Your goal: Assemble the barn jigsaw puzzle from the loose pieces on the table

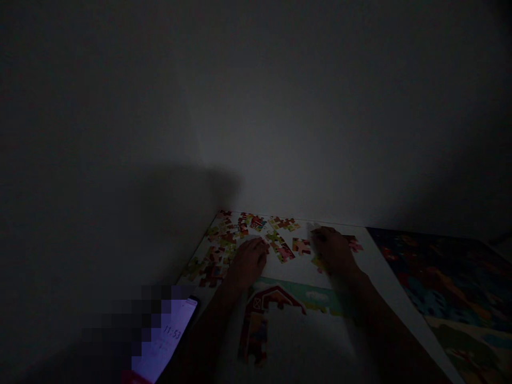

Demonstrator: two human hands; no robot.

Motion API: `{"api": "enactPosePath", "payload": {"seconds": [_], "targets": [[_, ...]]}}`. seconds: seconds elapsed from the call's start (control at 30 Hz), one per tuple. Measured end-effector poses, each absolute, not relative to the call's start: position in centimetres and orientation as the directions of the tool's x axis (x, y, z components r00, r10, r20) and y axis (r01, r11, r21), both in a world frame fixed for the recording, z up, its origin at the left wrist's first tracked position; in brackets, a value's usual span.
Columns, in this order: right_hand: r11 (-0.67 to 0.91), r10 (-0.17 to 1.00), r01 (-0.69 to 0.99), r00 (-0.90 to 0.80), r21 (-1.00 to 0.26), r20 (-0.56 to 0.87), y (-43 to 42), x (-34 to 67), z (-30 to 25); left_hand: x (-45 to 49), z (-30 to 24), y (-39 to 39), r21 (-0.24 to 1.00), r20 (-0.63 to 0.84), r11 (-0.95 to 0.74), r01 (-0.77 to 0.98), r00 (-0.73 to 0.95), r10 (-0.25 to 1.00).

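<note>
In dim light, my left hand (248, 258) rests palm down on the white surface, fingers extended and loosely bent. Its fingertips touch the edge of the loose jigsaw puzzle pieces (282, 249). My right hand (333, 248) is closed farther right, its fingers bent together around what looks like a puzzle piece, mostly hidden by the fingers. Another loose piece (301, 246) lies just left of it, and a pink one (355, 244) shows behind it. Between my forearms is a partly joined puzzle with a red barn (276, 294) and a strip of blue sky (318, 294).
Many mixed pieces (218, 255) spread along the surface's left edge. A lit phone (170, 336) reading 11:53 is at the lower left. Colourful printed pictures (444, 277) lie on the right. A pale wall (280, 133) rises directly behind the white surface (386, 285).
</note>
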State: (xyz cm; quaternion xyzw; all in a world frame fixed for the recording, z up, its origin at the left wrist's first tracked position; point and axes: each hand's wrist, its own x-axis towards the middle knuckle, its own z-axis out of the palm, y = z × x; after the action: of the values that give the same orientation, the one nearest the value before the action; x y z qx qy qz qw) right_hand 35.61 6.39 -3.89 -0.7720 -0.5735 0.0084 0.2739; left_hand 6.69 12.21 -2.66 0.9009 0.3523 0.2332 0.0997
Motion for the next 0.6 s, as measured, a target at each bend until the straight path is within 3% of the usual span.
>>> {"api": "enactPosePath", "payload": {"seconds": [0.13,0.37,0.6], "targets": [[-0.224,0.870,0.874,0.379,-0.432,0.315,6.3,35.4,-3.8,7.4,-1.9,13.5,0.357,0.320,-0.661,0.660,0.578,0.750],[-0.232,0.839,0.847,0.423,-0.477,0.342,6.4,35.3,-4.4,10.2,-1.4,15.5,0.243,0.193,-0.564,0.789,0.530,0.826],[-0.237,0.832,0.840,0.435,-0.488,0.345,6.4,35.4,-4.3,10.3,-2.2,15.1,0.224,0.227,-0.628,0.746,0.586,0.778]]}}
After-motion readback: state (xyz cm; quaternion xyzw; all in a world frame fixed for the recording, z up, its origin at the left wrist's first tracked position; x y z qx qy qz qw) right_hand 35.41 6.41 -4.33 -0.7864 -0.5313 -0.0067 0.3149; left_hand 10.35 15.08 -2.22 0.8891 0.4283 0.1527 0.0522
